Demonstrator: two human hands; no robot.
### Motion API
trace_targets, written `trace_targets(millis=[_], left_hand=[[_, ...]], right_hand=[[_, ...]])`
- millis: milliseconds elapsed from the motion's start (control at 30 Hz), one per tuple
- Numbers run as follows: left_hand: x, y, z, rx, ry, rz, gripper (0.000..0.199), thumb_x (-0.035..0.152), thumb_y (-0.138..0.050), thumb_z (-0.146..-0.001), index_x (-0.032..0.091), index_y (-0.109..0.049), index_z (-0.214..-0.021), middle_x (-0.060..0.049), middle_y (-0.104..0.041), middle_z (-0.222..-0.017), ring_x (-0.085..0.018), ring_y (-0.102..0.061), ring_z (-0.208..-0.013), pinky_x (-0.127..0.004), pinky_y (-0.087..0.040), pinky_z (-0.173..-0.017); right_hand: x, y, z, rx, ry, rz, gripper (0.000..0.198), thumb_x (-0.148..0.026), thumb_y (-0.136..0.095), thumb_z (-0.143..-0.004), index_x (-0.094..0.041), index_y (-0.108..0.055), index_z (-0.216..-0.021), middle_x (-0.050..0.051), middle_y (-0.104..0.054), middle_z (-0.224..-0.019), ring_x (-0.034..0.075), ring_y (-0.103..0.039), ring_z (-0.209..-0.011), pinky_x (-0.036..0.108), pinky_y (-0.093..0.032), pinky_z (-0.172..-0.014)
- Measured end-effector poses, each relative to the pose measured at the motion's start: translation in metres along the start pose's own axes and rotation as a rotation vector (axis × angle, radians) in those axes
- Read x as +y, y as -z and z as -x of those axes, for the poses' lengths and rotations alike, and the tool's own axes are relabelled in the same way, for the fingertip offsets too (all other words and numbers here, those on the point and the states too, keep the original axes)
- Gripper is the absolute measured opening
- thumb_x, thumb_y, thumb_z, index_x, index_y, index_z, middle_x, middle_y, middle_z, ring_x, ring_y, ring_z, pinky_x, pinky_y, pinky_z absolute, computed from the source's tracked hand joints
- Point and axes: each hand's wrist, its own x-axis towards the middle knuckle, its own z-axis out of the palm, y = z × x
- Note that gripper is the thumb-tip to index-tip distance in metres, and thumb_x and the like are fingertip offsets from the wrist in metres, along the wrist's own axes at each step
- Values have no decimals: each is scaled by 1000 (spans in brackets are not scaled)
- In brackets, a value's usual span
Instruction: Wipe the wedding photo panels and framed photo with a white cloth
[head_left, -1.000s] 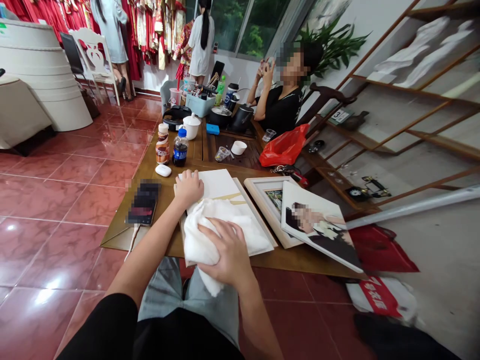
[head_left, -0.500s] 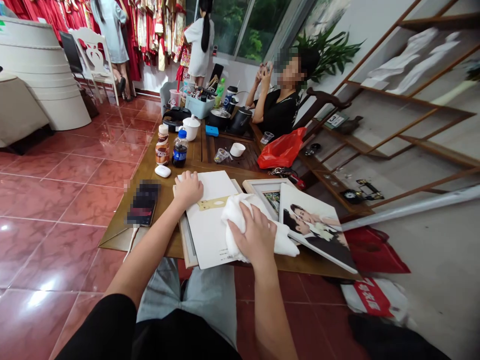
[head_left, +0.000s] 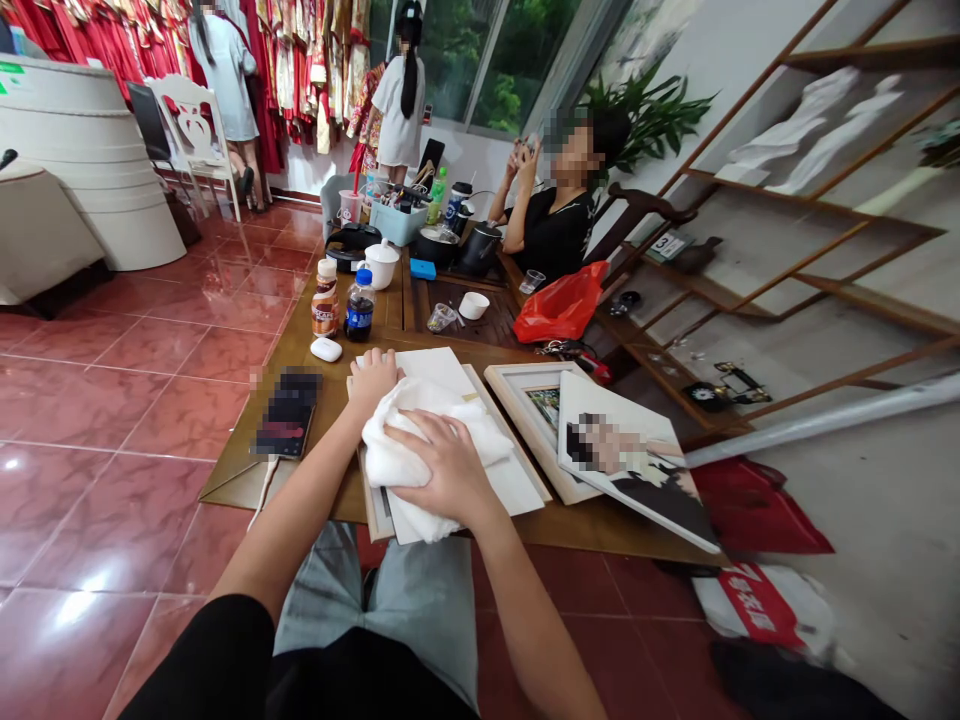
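A white rectangular panel [head_left: 519, 490] lies on a pale wooden frame [head_left: 379, 518] at the near edge of the table. My left hand [head_left: 375, 379] rests on the panel's far left part, fingers spread. Under my right hand [head_left: 444, 468] is a bunched white cloth [head_left: 484, 432], gripped and pressed onto the panel, its folds reaching up to my left hand. The cloth hides most of the panel's middle and nearly all of a gold-coloured strip. To the right, a photo panel of a couple [head_left: 645, 480] leans across another pale frame [head_left: 501, 380].
Left of my hands lie a phone [head_left: 289, 412] with a cable and a white earbud case [head_left: 326, 349]. Two bottles, a lidded white cup [head_left: 382, 265] and a red plastic bag [head_left: 561, 305] stand farther back. A person in black [head_left: 559, 220] sits across the table; wooden shelves line the right wall.
My right hand has slid left with the cloth, covering the panel's middle and most of the gold strip. The panel's right side now shows. My left hand has stayed in nearly the same place.
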Motion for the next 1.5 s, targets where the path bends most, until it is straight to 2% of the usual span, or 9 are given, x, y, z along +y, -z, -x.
trace_targets(millis=[200,300,533,733,900,1033,1167,1267,1500], left_hand=[[0,0,4,37,-19,37,50,30,-33,-102,16,-45,-148,-19,-53,-141,-32,-45,-136,-54,-35,-112],[1,1,4,37,-21,55,52,30,-33,-101,15,-45,-149,-19,-53,-142,-32,-44,-137,-57,-30,-116],[4,4,10,97,-82,55,41,24,-36,-99,20,-56,-134,-15,-53,-143,-29,-44,-136,-61,-27,-118],[7,13,15,142,-138,-68,32,22,-38,-99,20,-63,-119,-14,-60,-129,-29,-52,-123,-48,-36,-112],[4,17,43,101,-160,-19,36,27,-35,-103,20,-60,-129,-13,-57,-141,-28,-50,-132,-44,-38,-113],[-9,10,88,79,-220,165,50,41,-40,-103,18,-48,-147,-14,-43,-158,-30,-35,-149,-48,-32,-121],[-24,2,119,70,-312,351,59,39,-43,-101,17,-39,-155,-14,-36,-163,-30,-25,-155,-50,-26,-125],[-28,-1,122,81,-324,409,59,38,-43,-102,18,-38,-157,-14,-36,-163,-29,-24,-156,-50,-24,-126],[-30,-6,119,75,-350,444,59,40,-41,-103,19,-37,-158,-14,-35,-164,-30,-22,-156,-52,-23,-126]], right_hand=[[23,-8,12,283,-383,132,55,-51,-64,-89,-27,-61,-137,13,-58,-144,34,-53,-128,52,-33,-106],[30,-9,18,376,-480,194,53,-52,-60,-92,-24,-61,-136,16,-60,-141,36,-53,-125,53,-34,-103],[17,-2,42,248,-361,198,53,-51,-62,-90,-27,-61,-137,13,-60,-141,33,-55,-124,51,-32,-105],[6,-2,52,244,-345,179,54,-49,-63,-89,-27,-60,-138,14,-59,-142,34,-54,-125,53,-31,-106],[7,-2,52,258,-359,150,54,-49,-64,-88,-27,-61,-137,14,-60,-141,34,-54,-124,54,-31,-106],[8,-3,53,275,-355,127,54,-48,-66,-86,-27,-62,-136,13,-60,-141,35,-54,-124,54,-31,-107],[9,-1,54,273,-342,103,55,-46,-67,-86,-26,-62,-137,13,-59,-142,35,-54,-126,55,-30,-108],[7,3,55,240,-299,69,57,-46,-66,-85,-27,-61,-138,13,-59,-142,35,-52,-129,55,-29,-110],[-4,7,63,140,-23,-32,72,-59,-73,-72,-31,-61,-137,9,-59,-144,35,-51,-131,52,-25,-113]])
